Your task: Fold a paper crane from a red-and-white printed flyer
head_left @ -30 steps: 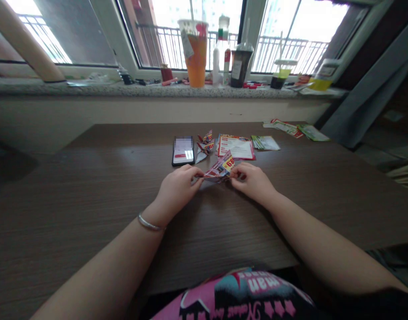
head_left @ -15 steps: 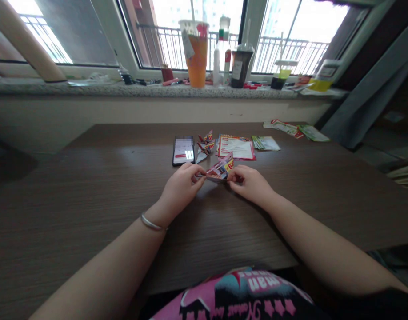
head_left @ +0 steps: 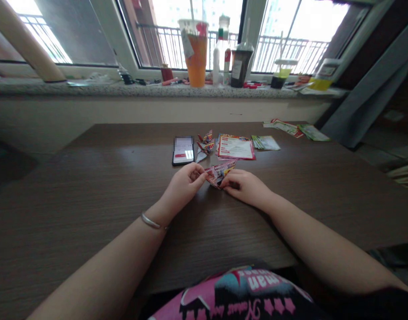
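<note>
A folded piece of printed paper (head_left: 219, 171), red and purple with a yellow patch, is held between my two hands just above the table. My left hand (head_left: 186, 182) pinches its left corner between thumb and fingers. On the other side, my right hand (head_left: 246, 186) grips the lower right edge, and its fingertips hide part of the paper. Behind it stand small folded paper shapes (head_left: 206, 146) in similar print. To their left lies a phone (head_left: 183, 151) with a lit screen, and to their right is a stack of printed flyers (head_left: 236, 147).
Green and white leaflets (head_left: 266, 143) lie right of the flyers, with more leaflets (head_left: 312, 133) at the table's far right corner. Along the windowsill (head_left: 137, 90) stand a large orange drink cup (head_left: 196, 58), a dark cup (head_left: 240, 66) and bottles. The brown table (head_left: 90, 195) extends to both sides.
The paper between my hands has tipped lower, and its near edge now bends into a downward point. My right hand has shifted slightly down and left; my left hand stays nearly in place.
</note>
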`<state>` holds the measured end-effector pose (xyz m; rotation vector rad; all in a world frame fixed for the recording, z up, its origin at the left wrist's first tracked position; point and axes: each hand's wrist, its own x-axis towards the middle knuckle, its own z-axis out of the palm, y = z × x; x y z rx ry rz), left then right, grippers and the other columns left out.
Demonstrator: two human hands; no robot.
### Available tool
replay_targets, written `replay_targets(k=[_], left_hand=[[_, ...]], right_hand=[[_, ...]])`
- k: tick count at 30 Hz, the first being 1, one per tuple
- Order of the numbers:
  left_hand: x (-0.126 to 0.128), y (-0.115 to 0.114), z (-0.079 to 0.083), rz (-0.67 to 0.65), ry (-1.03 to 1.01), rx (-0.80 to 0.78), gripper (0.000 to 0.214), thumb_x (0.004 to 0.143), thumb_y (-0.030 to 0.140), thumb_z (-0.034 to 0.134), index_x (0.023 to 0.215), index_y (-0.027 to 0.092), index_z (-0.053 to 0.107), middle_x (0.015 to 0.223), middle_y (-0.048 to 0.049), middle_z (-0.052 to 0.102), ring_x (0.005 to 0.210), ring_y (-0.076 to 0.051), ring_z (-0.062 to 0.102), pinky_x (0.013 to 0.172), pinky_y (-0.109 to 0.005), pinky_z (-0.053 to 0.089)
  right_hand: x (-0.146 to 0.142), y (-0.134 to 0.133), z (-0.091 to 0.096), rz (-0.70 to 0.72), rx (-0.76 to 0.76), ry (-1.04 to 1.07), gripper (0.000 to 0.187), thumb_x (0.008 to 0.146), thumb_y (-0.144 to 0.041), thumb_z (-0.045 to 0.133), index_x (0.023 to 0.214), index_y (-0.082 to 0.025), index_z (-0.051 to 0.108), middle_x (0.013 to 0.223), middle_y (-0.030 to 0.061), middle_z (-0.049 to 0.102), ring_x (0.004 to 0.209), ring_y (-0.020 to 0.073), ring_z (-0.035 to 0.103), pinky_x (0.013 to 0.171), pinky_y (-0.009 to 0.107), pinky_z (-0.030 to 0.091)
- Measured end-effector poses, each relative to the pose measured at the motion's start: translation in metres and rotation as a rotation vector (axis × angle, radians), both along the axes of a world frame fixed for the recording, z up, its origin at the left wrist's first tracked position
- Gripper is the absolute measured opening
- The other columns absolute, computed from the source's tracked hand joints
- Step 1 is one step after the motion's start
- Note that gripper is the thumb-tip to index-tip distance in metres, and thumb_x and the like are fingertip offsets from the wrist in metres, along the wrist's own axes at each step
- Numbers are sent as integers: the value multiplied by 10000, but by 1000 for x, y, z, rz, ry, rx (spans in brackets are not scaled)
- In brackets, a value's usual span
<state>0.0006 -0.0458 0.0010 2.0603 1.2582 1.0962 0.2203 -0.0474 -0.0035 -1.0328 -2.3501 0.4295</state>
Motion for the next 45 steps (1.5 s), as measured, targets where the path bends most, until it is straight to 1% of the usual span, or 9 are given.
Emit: replay_targets(k=[4,9,12,19,27,32,38,41,45], left_hand=[[-4,-3,2,69,170,136,108,845,286,568,812,185,585,785,-7,598,639,-124,538,577,-252,447],[-4,-8,9,36,281,257,78,863,246,549,834,184,585,829,-25,589,776,-162,556,703,-295,459],[-4,-9,10,4,297,300,73,873,237,544,857,184,593,848,-35,594,817,-172,558,748,-310,465],[-3,-9,8,-53,273,367,112,866,196,558,967,186,605,904,-47,615,859,-173,570,781,-304,472],[0,-13,12,28,257,473,318,844,197,594,1157,157,555,1030,-87,613,976,-206,551,894,-372,465],[-1,-15,15,27,291,569,170,856,179,561,1009,181,635,975,-67,607,951,-203,543,888,-373,456],[-1,-12,11,-75,313,467,178,906,228,501,1013,171,630,1047,-79,627,1006,-200,558,911,-361,457],[-2,-10,10,-119,384,378,220,941,277,447,974,177,641,988,-67,659,976,-203,575,901,-365,455],[-4,-5,7,-155,486,293,285,957,306,411,929,171,660,965,-72,674,978,-209,580,906,-370,445]], right_hand=[[1,-1,5,-100,144,79,160,799,-154,606,929,-221,670,930,35,668,878,175,605,808,321,486],[4,2,8,-236,337,149,219,779,-163,624,990,-220,650,1039,69,662,1017,233,578,945,421,445],[4,4,6,-230,343,156,247,759,-157,632,1000,-212,629,1059,75,657,1029,238,576,945,427,444],[2,5,2,-260,253,162,130,753,-156,631,877,-191,610,900,60,663,886,217,591,833,366,472],[0,4,3,-138,163,80,94,765,-119,615,808,-202,620,793,17,656,815,188,575,797,322,445],[0,2,5,-39,150,23,84,779,-119,608,813,-194,626,766,10,627,763,162,551,752,286,428],[-1,1,4,69,68,-55,109,769,-92,592,793,-195,624,773,9,623,776,155,552,711,258,411],[0,1,2,146,46,-112,112,769,-92,587,786,-198,618,805,12,642,792,157,563,728,263,408],[0,1,2,164,63,-153,96,773,-106,587,790,-196,616,812,14,643,791,158,565,738,266,403]])
